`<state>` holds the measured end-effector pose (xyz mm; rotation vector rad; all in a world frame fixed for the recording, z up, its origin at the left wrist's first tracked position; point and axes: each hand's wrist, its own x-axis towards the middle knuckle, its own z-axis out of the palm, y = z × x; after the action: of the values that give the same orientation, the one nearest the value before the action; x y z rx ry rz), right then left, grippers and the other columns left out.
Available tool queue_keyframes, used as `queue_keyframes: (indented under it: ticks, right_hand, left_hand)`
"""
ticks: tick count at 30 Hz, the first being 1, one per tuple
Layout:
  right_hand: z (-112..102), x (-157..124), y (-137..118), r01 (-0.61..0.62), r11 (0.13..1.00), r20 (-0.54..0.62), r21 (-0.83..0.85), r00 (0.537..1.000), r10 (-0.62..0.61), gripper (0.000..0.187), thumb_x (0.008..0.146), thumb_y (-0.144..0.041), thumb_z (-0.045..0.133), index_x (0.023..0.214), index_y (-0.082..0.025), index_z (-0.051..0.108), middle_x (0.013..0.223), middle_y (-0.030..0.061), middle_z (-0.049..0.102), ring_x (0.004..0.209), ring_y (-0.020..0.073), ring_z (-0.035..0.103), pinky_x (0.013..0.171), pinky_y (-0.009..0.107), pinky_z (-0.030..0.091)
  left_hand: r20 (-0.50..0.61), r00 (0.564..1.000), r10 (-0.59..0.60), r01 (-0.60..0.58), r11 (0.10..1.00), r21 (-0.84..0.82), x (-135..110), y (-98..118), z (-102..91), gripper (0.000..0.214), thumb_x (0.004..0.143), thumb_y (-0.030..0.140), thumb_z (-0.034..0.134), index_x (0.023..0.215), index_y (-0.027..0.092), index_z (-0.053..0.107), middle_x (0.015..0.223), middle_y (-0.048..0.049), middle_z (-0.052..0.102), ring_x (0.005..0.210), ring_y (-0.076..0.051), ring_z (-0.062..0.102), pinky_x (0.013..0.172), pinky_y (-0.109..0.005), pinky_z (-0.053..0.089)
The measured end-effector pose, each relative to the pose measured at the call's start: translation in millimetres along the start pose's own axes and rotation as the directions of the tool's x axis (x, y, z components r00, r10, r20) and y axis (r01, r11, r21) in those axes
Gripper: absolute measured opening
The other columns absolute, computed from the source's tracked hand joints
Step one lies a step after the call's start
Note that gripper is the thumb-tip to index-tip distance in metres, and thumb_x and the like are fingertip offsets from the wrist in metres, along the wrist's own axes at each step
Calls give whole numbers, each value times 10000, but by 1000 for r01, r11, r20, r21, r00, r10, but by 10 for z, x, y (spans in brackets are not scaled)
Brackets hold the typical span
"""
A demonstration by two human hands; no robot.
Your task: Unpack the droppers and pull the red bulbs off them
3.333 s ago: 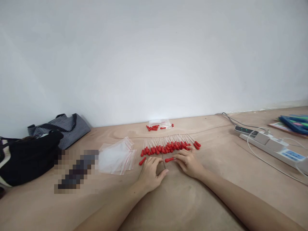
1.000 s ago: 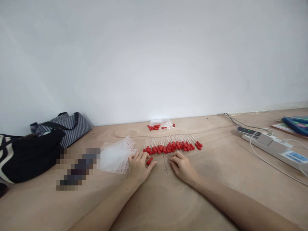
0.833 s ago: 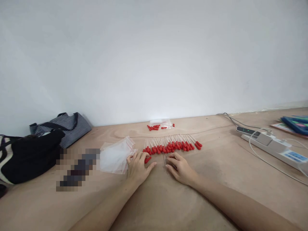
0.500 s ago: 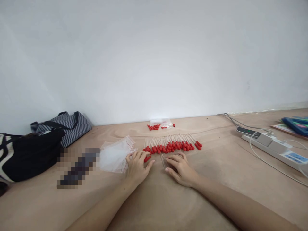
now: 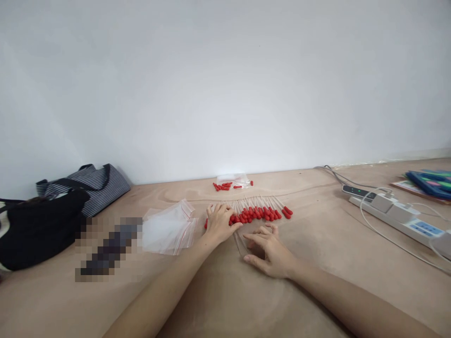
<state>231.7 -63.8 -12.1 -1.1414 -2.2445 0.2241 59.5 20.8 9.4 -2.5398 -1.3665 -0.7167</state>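
Note:
A row of slim clear droppers with red rubber bulbs [image 5: 259,213] lies on the table, bulbs toward me. My left hand [image 5: 221,223] rests over the left end of this row, fingers spread and thumb stretched to the right. One red bulb shows just left of it; what lies beneath the palm is hidden. Nearer me, my right hand [image 5: 269,251] is on the table with thumb and fingers apart. At its fingertips lie thin clear tubes [image 5: 239,244] without visible bulbs, and I cannot tell whether it touches them.
Clear zip bags [image 5: 167,227] lie to the left. At the back sit loose red bulbs [image 5: 222,186] beside a small bag. A power strip [image 5: 394,211] with cables is on the right, near blue items [image 5: 430,183]. Black and striped bags [image 5: 105,188] stand far left.
My left hand has moved forward and right, from beside the zip bags onto the row's left end. My right hand's thumb and fingers have spread wider beside the clear tubes.

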Motion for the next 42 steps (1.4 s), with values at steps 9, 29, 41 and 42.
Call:
queue_keyframes:
  ticks: [9, 29, 41, 42]
  right_hand:
    - [32, 4, 26, 28, 999, 6, 16, 1000, -28, 413, 795, -401, 506, 1167, -225, 469, 865, 48, 654, 917, 205, 523, 899, 462, 225]
    - [116, 51, 53, 146, 953, -189, -265, 961, -200, 229, 820, -316, 527, 1039, -280, 585, 889, 22, 649, 1012, 207, 498, 946, 472, 157]
    - [165, 53, 38, 175, 926, -238, -336, 935, -263, 227, 840, -194, 432, 906, -274, 634, 625, -13, 570, 771, 143, 498, 928, 426, 153]
    - [162, 58, 28, 171, 922, -239, -347, 934, -264, 212, 847, -221, 435, 891, -274, 636, 611, -14, 561, 754, 141, 490, 925, 423, 155]
  left_hand:
    - [-97, 995, -3, 1, 1000, -26, 15, 4, -12, 85, 774, 258, 555, 737, 216, 619, 892, -8, 637, 908, -198, 525, 903, -454, 217]
    - [-205, 969, 138, -205, 912, -355, -717, -80, -199, 154, 815, 314, 512, 856, 288, 658, 757, -5, 639, 795, -160, 525, 801, -350, 360]
    - [-92, 982, 163, -179, 962, -206, -677, 87, -185, 158, 761, 384, 573, 865, 299, 657, 847, 6, 670, 877, -185, 542, 930, -438, 213]
    - [-101, 979, 175, -192, 963, -191, -671, 94, -179, 135, 773, 360, 568, 857, 303, 657, 848, 13, 672, 879, -181, 544, 930, -434, 209]
